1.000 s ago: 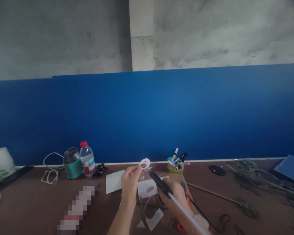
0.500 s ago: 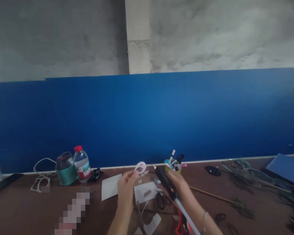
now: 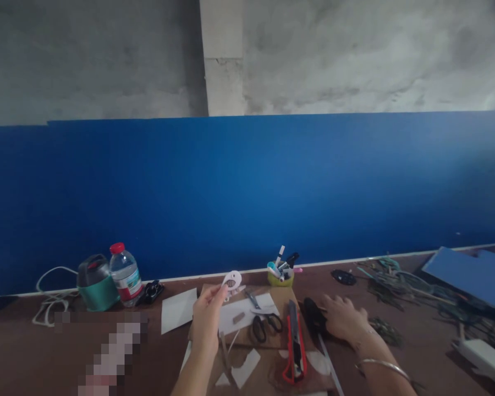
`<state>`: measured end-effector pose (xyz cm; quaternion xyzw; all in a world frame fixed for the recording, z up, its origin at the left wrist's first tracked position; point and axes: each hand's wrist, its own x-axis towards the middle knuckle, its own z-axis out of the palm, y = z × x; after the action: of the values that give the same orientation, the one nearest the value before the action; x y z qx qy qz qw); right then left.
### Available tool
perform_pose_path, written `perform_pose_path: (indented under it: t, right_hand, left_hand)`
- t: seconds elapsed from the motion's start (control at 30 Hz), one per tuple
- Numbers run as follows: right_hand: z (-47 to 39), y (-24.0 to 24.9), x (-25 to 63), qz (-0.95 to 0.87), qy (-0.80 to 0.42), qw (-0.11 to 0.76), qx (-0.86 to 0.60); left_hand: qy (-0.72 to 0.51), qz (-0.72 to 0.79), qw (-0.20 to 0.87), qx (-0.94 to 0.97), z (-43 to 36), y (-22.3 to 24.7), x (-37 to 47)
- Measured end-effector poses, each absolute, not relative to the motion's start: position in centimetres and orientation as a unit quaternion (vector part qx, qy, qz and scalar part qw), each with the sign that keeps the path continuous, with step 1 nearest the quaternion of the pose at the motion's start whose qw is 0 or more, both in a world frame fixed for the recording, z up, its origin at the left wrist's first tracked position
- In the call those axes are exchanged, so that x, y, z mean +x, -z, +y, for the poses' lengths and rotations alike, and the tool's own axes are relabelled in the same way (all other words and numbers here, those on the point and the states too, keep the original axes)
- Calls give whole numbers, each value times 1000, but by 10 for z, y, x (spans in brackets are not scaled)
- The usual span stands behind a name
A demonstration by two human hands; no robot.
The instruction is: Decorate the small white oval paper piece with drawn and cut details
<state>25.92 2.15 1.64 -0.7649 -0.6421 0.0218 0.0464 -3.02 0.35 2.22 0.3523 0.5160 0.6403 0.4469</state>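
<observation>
My left hand (image 3: 208, 316) pinches a small white paper cutout (image 3: 232, 279) with a dark dot and a striped patch drawn on it, held up above the cardboard. My right hand (image 3: 346, 319) rests low over the table with its fingers spread, beside a black glue gun (image 3: 313, 316). From the glue gun a white glue stick (image 3: 330, 363) runs toward me. Between my hands, scissors (image 3: 266, 324) with black handles lie on white paper (image 3: 267, 302), next to a grey eraser-like block (image 3: 238, 318). A red utility knife (image 3: 295, 346) lies left of the glue gun.
A yellow-green cup (image 3: 280, 279) of pens stands by the blue partition (image 3: 247, 192). At left are a water bottle (image 3: 126, 275), a teal container (image 3: 98, 294) and a white cable (image 3: 45, 316). Tangled greenish strands (image 3: 412, 286) and a blue folder (image 3: 470, 275) lie at right.
My right hand has moved right and down, setting the glue gun on the table and loosening from it. The left hand still holds the cutout. The view has shifted slightly right.
</observation>
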Motion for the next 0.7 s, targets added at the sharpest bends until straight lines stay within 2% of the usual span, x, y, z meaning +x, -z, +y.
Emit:
perform_pose_path:
  t: [0.1,0.23,0.47,0.63,0.7]
  right_hand:
    - [19,-27,214,-699,12,119,-705]
    - [17,-17,162,-757,-38,176,-628]
    - [21,-8,161,-749,-61,229,-619]
    - [22,-28,169,-748,-156,288,-577]
    - [21,-32,170,-722,-231,345,-554]
  left_hand:
    - [-642,514,441,359,3,-24,-30]
    - [-658,505,439,345,0,-30,-27]
    - [-652,497,467,332,0,-27,-26]
    - [-669,472,504,274,7,-19,-27]
    - [-671,460,518,262,8,-18,-27]
